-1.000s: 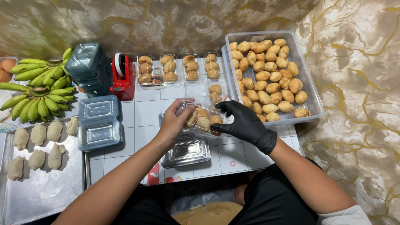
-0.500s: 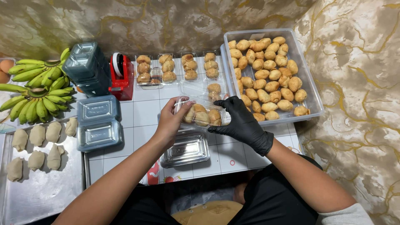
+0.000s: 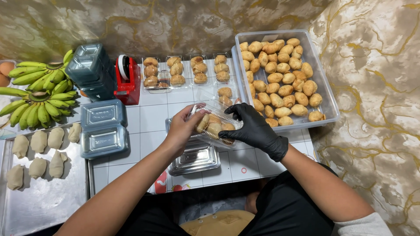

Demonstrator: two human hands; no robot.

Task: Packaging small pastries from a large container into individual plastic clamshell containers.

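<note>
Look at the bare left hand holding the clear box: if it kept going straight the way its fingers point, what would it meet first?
The left hand points right, across the clear box of pastries it already grips. Beyond that, it would probably meet the gloved right hand holding the box's other end, though depth is unclear.

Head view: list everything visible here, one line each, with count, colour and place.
clear clamshell box: one, holding golden pastries, held in both hands at centre
large clear bin: one, full of golden-brown pastries, right
filled clear boxes: about four, golden pastries inside, back row
empty clear boxes: small stack, under the hands
lidded trays: two, grey-blue, left of centre
stacked containers: one stack, dark teal, back left
tape dispenser: one, red, beside that stack
bananas: two bunches, green, far left
raw dough pieces: about eight, pale, on a metal tray at left
left hand: bare, on the box
right hand: black glove, on the box
</note>
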